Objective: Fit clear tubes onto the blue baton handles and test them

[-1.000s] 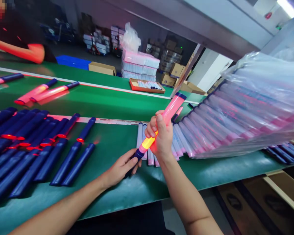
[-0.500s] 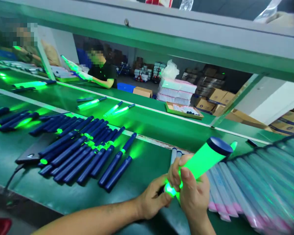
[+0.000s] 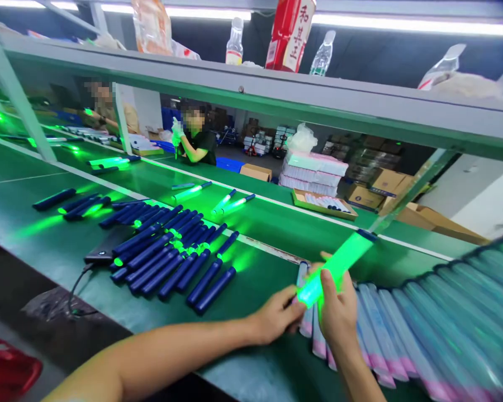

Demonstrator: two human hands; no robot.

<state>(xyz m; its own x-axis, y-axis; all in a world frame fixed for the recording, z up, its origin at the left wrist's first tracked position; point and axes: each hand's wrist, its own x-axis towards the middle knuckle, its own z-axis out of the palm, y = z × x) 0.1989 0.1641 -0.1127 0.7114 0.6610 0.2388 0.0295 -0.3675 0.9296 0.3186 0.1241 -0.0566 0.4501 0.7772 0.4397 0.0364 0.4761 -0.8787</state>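
Observation:
A light stick (image 3: pixel 347 258) with a wide tube glowing bright green and a dark blue cap slants up and to the right in front of me. My right hand (image 3: pixel 338 310) is wrapped around the tube's lower half, thumb lying along it. At the tube's bottom end, my left hand (image 3: pixel 276 317) is closed on the stick; its fingers hide the part they grip. Clear tubes with pink ends (image 3: pixel 385 329) lie side by side close to my right hand. Left of my hands is a pile of dark blue handles (image 3: pixel 171 268), several with green lit ends.
A black device (image 3: pixel 104 248) with a cable sits by the handles. More lit sticks (image 3: pixel 193 191) lie on the green bench beyond. Overhead runs a shelf (image 3: pixel 243 84) with bottles. Two people work across the bench, near a shallow carton (image 3: pixel 324 205) of tubes.
My view has tilted up and turned left, showing more of the shelf. The light stick has swung so its cap no longer points toward me. Both hands still hold it.

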